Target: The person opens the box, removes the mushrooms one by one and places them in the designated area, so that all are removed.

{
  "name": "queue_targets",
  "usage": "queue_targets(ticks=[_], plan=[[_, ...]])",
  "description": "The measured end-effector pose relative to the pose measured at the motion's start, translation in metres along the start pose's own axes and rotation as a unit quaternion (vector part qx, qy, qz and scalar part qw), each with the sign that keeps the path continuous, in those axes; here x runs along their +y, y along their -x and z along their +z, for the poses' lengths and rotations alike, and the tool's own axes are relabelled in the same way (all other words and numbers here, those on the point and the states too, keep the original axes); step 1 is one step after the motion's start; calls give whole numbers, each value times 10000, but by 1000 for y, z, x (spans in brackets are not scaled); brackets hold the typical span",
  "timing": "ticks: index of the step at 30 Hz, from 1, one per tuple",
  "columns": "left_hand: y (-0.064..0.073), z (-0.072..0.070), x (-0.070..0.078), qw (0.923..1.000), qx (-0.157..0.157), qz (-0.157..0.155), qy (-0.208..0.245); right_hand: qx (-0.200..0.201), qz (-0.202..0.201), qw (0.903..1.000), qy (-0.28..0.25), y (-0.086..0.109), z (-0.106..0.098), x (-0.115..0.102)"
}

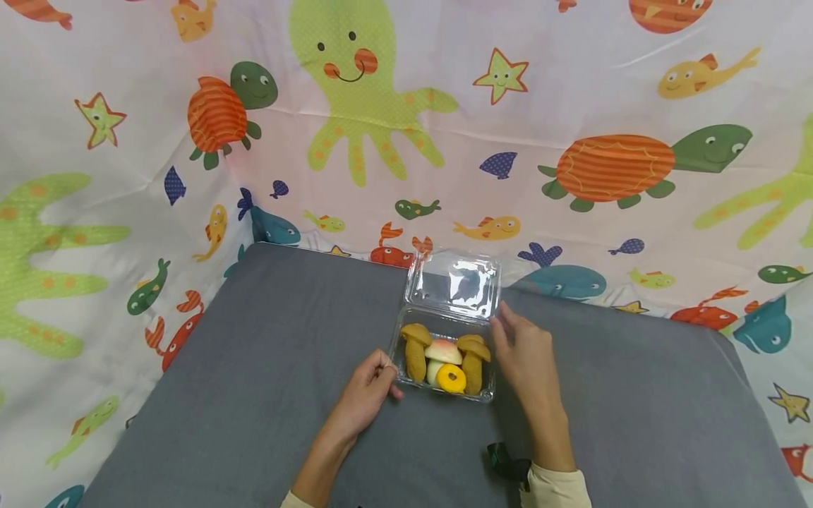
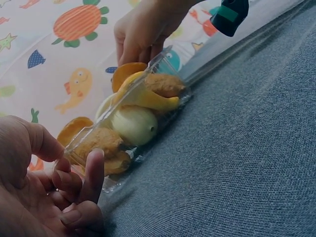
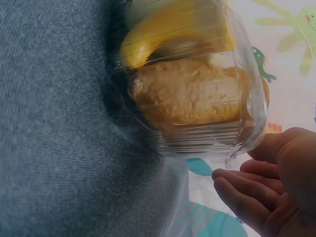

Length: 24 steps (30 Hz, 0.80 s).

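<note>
A clear plastic clamshell container (image 1: 444,314) lies on the grey cloth in the head view, its lid (image 1: 438,282) swung back. Inside are two brown mushrooms (image 1: 416,356) (image 1: 473,367), a pale mushroom with a pinkish cap (image 1: 443,351) and a yellow trumpet-shaped mushroom (image 1: 452,379). My left hand (image 1: 368,391) pinches the container's left rim between thumb and curled index finger; its other fingers (image 2: 94,173) stand near the wall. At the right side, by the hinge, my right hand (image 1: 524,349) holds the lid's edge between thumb and fingers. Its thumb tip is partly hidden behind the plastic in the right wrist view.
A grey cloth-covered table (image 1: 286,367) spreads around the container. Behind and beside it hangs a sheet (image 1: 432,141) printed with sea animals. A dark strap piece (image 1: 504,462) sits by the right wrist.
</note>
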<state>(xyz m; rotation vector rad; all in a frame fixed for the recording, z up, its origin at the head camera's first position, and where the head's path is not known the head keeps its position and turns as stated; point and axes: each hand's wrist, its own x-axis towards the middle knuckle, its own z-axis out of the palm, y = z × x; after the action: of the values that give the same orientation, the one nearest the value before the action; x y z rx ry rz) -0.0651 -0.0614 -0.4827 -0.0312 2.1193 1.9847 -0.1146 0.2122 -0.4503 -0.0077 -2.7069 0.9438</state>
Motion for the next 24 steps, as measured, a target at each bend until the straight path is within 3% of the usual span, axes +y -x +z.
queue_targets(ticks=[11, 24], plan=[[2, 2, -1, 9999, 82, 93, 100, -33, -77, 10000, 35, 3, 3, 6], [4, 0, 0, 9999, -48, 118, -51, -343, 219, 9991, 132, 5, 3, 6]])
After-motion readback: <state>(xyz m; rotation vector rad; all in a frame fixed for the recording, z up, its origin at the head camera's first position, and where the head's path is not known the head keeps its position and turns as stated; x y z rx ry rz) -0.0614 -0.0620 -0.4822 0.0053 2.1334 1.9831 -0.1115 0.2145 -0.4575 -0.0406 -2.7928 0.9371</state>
